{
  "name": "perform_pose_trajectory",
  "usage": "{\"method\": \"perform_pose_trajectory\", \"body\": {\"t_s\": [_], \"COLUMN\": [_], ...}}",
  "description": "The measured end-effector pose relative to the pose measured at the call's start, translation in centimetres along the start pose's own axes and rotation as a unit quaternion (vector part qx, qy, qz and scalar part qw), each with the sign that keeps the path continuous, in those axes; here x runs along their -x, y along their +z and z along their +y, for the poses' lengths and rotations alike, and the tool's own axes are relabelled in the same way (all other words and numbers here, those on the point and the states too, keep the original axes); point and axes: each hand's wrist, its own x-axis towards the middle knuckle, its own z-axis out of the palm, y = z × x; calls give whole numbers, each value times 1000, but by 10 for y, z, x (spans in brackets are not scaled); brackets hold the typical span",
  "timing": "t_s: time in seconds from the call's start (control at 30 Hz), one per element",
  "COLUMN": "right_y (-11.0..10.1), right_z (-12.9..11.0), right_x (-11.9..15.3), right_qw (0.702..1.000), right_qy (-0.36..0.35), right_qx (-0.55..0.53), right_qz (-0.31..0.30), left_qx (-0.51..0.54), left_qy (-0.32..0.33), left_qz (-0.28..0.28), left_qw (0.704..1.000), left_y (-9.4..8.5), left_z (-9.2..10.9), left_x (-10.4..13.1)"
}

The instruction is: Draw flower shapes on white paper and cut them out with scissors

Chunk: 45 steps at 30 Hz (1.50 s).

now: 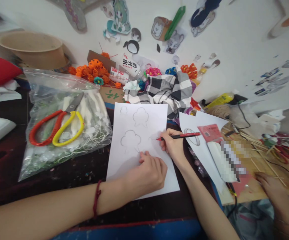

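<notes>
On the dark table lies a white sheet of paper (119,163) with several cloud-topped outlines drawn in pencil. My right hand (171,143) grips a red and black pencil (184,135), its tip touching the sheet near a faint curved line at the right. Across the lower part of the paper rests my left hand (151,170), its fingers curled in and nothing visible in them. Scissors (68,121) with one red and one yellow handle lie on a clear plastic bag (37,166) of green and white pieces, to the left of the sheet.
A checked cloth (165,93) and orange yarn flowers (94,71) sit behind the paper. More white sheets (206,163) and a red packet (210,133) lie at right. Another person's hand (271,185) is over the wooden board with thin sticks (269,166).
</notes>
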Motion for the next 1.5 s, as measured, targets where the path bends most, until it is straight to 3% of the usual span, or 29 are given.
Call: {"method": "perform_pose_trajectory", "body": {"t_s": [0.27,1.5], "right_y": [2,1], "right_z": [3,6], "right_x": [2,4], "right_qw": [999,997], "right_qy": [-8,-34], "right_qx": [-7,24], "right_qz": [33,69], "left_qx": [-11,2], "left_qy": [3,0], "left_qz": [-3,0], "left_qw": [1000,1000], "left_y": [-1,1], "left_z": [-1,0], "left_x": [0,0]}}
